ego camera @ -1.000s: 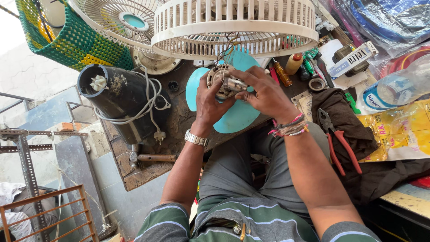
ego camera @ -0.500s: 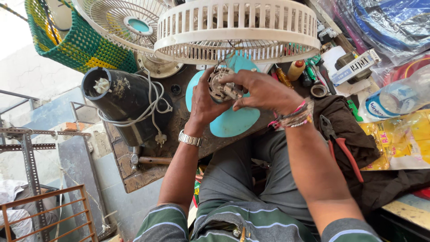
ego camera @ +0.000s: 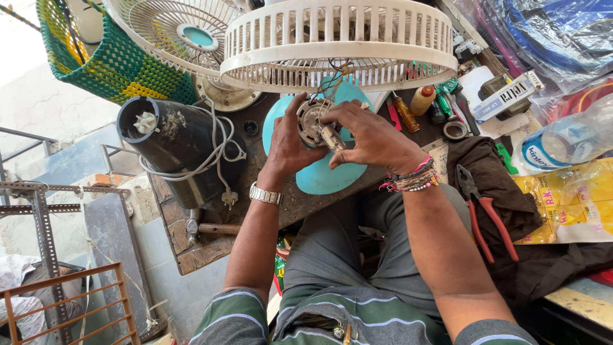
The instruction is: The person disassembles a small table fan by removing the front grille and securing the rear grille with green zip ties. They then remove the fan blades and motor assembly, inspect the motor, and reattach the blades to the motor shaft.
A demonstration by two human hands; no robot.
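Observation:
Both hands hold a small round metal fan motor (ego camera: 314, 122) above a wooden workbench (ego camera: 191, 246). My left hand (ego camera: 287, 148), with a metal watch on its wrist, cups the motor from the left and behind. My right hand (ego camera: 370, 137), with beaded bracelets on its wrist, grips the motor's front and right side, fingers on its shaft. Thin wires run up from the motor toward a white plastic fan guard (ego camera: 338, 41) just beyond it. A turquoise fan blade (ego camera: 319, 179) lies on the bench under the hands.
A black fan body (ego camera: 172, 150) with a white cord and plug lies left of the hands. Another wire fan guard (ego camera: 179, 32) and a green woven basket (ego camera: 102, 57) sit behind. Red-handled pliers (ego camera: 485, 214) rest on dark cloth at right, with screwdrivers, tape, a plastic bottle and packets.
Both hands have lifted the motor slightly and turned it, so its round face shows more. The white fan guard looks nearer and larger as the view shifts.

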